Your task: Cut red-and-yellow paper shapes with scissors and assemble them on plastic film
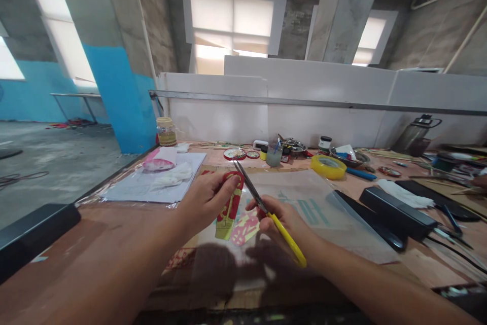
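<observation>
Between the thumb and fingers of my left hand (211, 193) is a red and yellow-green patterned cutout (228, 218), held above the work surface. My right hand (287, 221) grips a pair of scissors (279, 226) with yellow handles. Their dark blades point up and left, with the tips close to the cutout's upper right edge; I cannot tell whether they touch it. Just below lies a pink and pale yellow patterned piece (245, 227). Under both hands a translucent sheet (335, 203) covers cardboard with teal and red print.
White papers (125, 185) lie at the left. A yellow tape roll (328, 167), a black box-shaped device (397, 212) and a white cloth (405, 193) are at the right. Along the back stand a lidded jar (166, 132), a cloudy jar (274, 155) and a bottle (413, 135). Another person's hand (481, 182) shows at the right edge.
</observation>
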